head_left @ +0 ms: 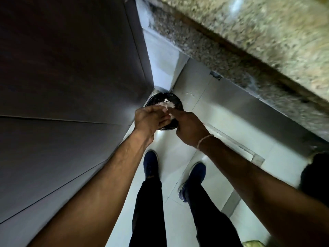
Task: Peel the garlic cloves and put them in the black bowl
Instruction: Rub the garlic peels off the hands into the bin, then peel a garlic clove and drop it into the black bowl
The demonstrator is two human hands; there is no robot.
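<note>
Both bare arms reach forward and down, and the hands meet in front of the body. The left hand (150,118) is turned with its back up, fingers curled inward toward the right. The right hand (188,128) has its knuckles up, fingers bent, touching the left; its wrist wears a thin thread. Blur hides what, if anything, the fingertips pinch.

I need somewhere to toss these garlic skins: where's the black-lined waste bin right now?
In the head view, the round black-lined waste bin stands on the pale tiled floor at centre, in the corner beside the dark cabinet, directly beneath both hands.
</note>
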